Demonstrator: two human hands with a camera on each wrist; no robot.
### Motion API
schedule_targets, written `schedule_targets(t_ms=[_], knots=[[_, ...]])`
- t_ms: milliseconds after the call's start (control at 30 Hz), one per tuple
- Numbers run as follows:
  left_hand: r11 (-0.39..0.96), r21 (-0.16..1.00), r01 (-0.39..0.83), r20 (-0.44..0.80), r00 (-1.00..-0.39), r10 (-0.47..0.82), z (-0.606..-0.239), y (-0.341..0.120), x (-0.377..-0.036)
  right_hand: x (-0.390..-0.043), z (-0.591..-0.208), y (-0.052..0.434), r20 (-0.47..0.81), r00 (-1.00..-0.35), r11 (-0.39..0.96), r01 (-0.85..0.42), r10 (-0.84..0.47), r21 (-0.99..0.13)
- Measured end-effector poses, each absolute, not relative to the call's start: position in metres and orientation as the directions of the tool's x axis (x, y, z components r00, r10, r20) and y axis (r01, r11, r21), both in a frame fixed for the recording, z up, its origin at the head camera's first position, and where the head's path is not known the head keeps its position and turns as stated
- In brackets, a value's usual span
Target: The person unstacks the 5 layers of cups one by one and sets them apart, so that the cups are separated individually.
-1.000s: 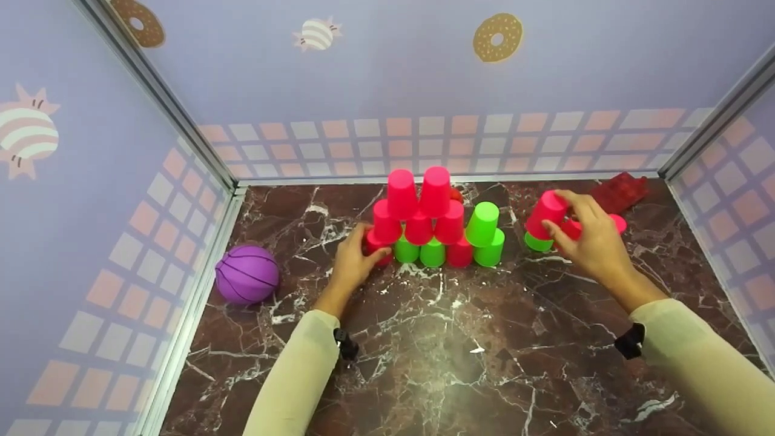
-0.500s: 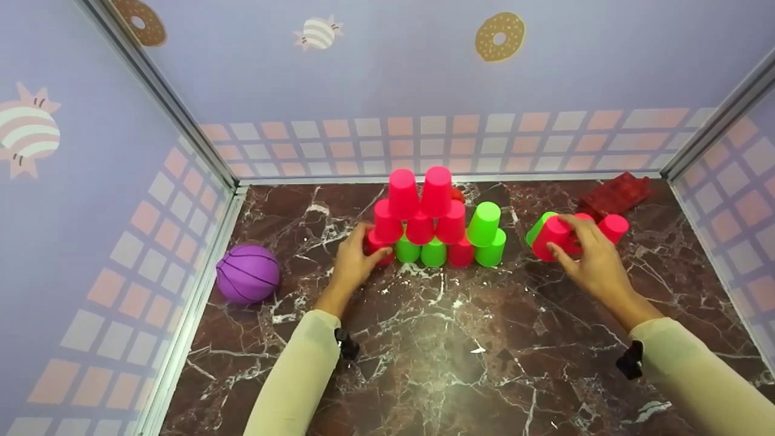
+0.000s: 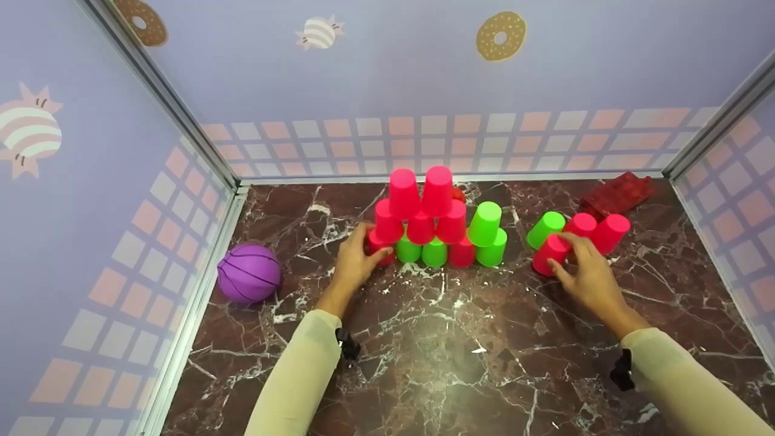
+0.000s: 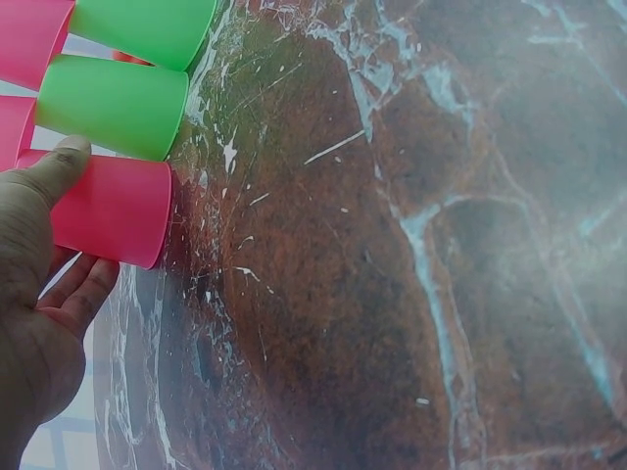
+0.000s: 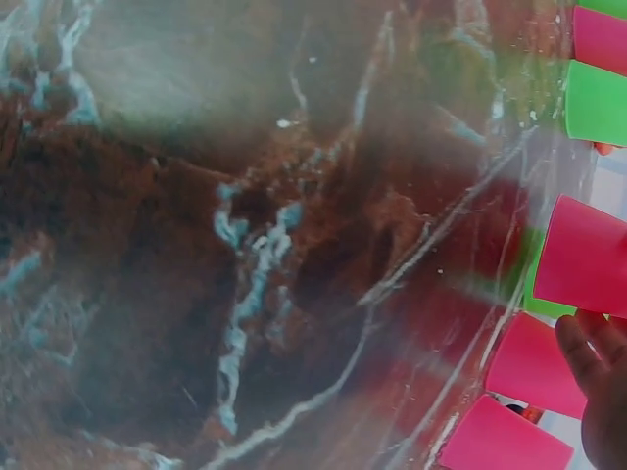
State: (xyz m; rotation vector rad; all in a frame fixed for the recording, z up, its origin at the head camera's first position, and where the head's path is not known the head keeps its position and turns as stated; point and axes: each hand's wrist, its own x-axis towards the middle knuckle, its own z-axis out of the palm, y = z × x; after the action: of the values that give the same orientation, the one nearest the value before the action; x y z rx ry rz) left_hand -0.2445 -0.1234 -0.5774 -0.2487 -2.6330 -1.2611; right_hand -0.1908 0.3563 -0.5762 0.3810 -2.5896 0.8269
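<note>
Pink and green cups stand upside down in a stepped pyramid. In the head view its bottom row mixes pink and a green cup (image 3: 435,253); above sit pink cups with one green cup (image 3: 485,224) at the right end, and two pink cups (image 3: 437,191) on top. My left hand (image 3: 354,257) grips the bottom row's leftmost pink cup (image 4: 113,211), thumb on one side and fingers on the other. Right of the pyramid, my right hand (image 3: 588,275) holds a pink cup (image 3: 550,255) between thumb and fingers, in front of a loose green cup (image 3: 546,229).
Two more pink cups (image 3: 611,233) stand beyond my right hand. Behind them lies a red translucent object (image 3: 617,192). A purple ball (image 3: 249,274) rests at the left. Patterned walls (image 3: 387,79) enclose the dark marbled surface (image 3: 442,345) at the back and sides.
My right hand has brought its pink cup down and towards me, away from the green cup it overlapped, which now shows whole. My left hand stays on its cup.
</note>
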Motion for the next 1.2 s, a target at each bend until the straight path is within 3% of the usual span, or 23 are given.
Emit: schedule_targets(t_ms=[867,1200], knots=[[0.63,0.732,0.26,0.286,-0.956,0.062,-0.582,-0.123,-0.244,-0.188,-0.579,0.36,0.355,-0.926,0.789,-0.315,-0.132,-0.527],[0.627,0.742,0.237,0.261,-0.964,0.056,-0.581,-0.124,-0.246,-0.191,-0.569,0.361,0.407,-0.903,0.779,-0.354,-0.14,-0.518]])
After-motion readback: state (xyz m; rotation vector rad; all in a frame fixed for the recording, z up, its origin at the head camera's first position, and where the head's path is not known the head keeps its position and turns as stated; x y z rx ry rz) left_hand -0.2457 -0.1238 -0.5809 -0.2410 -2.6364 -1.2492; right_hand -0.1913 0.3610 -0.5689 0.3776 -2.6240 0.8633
